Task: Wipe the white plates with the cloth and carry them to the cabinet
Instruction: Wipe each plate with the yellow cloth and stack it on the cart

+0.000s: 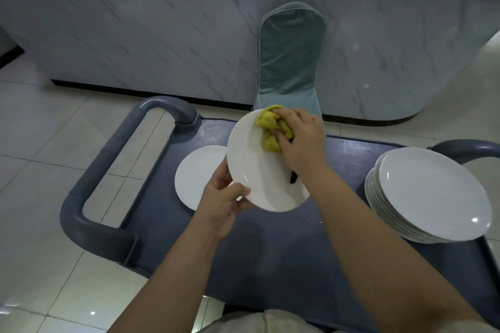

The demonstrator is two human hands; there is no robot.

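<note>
Around the held plate (pixel 254 170), bare cart deck (pixel 284 251) lies free at 6 o'clock; a plate stack (pixel 433 197) blocks 3 o'clock, a lone plate (pixel 194 176) sits at 9 o'clock with the cart handle (pixel 89 170) beyond, and a covered chair (pixel 290 62) stands at 12.

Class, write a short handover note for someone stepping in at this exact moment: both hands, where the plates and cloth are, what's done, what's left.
Left hand grips the lower rim of the held plate, tilted above the cart.
Right hand holds the bunched cloth against that plate's upper part.
A lone plate lies on the cart's left; a stack sits on its right.
Done: one plate is mid-wipe; whether the lone plate is wiped cannot be told.
Left: finish this plate, wipe the stack, carry all to the cabinet.
</note>
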